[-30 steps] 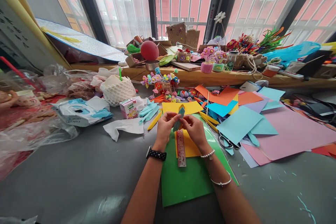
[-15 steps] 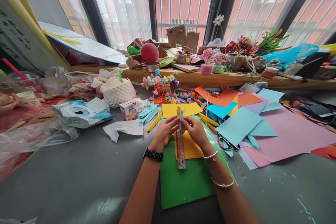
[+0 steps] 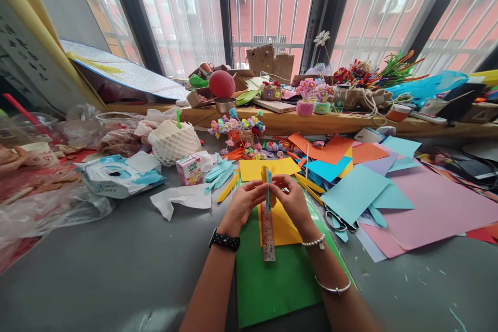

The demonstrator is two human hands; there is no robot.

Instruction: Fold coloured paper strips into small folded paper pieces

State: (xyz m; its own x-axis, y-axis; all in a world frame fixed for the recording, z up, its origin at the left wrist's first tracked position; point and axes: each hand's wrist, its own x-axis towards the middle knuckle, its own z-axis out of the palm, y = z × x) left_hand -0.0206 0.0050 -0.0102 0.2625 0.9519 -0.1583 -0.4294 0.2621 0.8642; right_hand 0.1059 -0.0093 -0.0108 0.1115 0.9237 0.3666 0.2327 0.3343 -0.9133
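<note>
My left fingers (image 3: 254, 190) and right fingers (image 3: 280, 187) pinch folded blue paper (image 3: 268, 203) upright, probably keeping folds together. Ruler (image 3: 268, 241) lies below them.

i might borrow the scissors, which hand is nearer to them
Right. The right hand is to the left of the scissors, pinching the folded blue paper; the left hand is farther left, on the paper's other side.
</note>
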